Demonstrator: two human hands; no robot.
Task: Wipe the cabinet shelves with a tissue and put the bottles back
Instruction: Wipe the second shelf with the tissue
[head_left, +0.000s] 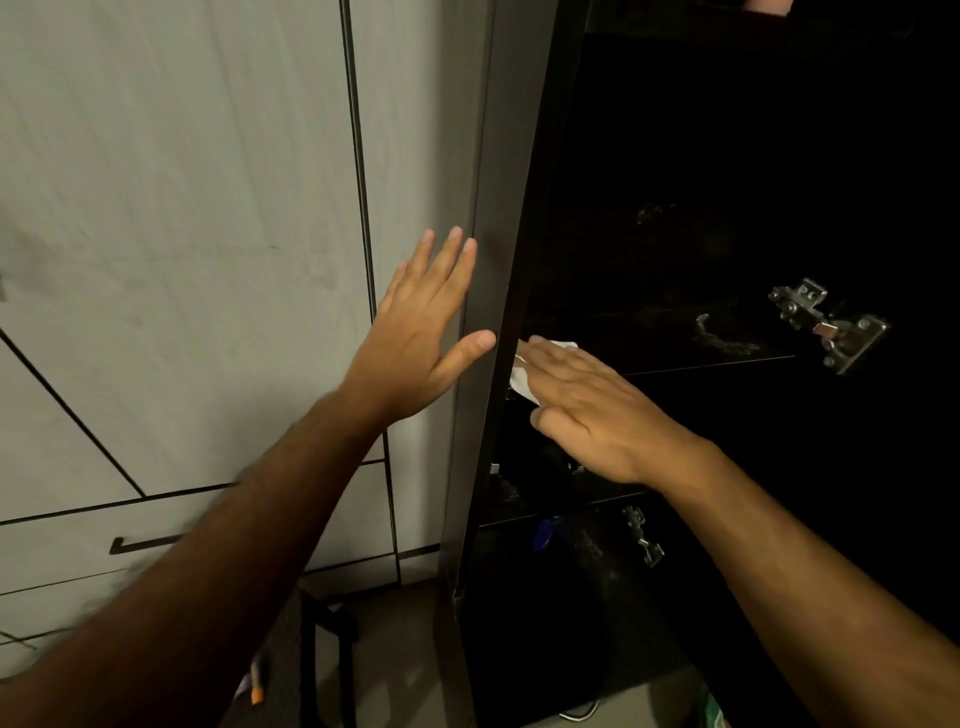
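My right hand (592, 400) lies flat, fingers straight, pressing a white tissue (522, 376) onto a dark shelf (675, 358) inside the black cabinet. Only the tissue's left part shows from under my fingers. My left hand (421, 338) is spread flat against the outer face of the cabinet's dark side panel (483, 312), thumb at its front edge. The shelf's surface is bare and glossy. A lower shelf (524, 504) holds dim shapes too dark to name. No bottle is plainly visible.
Metal door hinges (826, 322) (644, 535) stick out on the cabinet's right inner wall. Pale wardrobe doors (182, 234) with a black handle (140, 543) fill the left. A small blue thing (543, 535) hangs below the lower shelf. Dark furniture (327, 639) stands on the floor.
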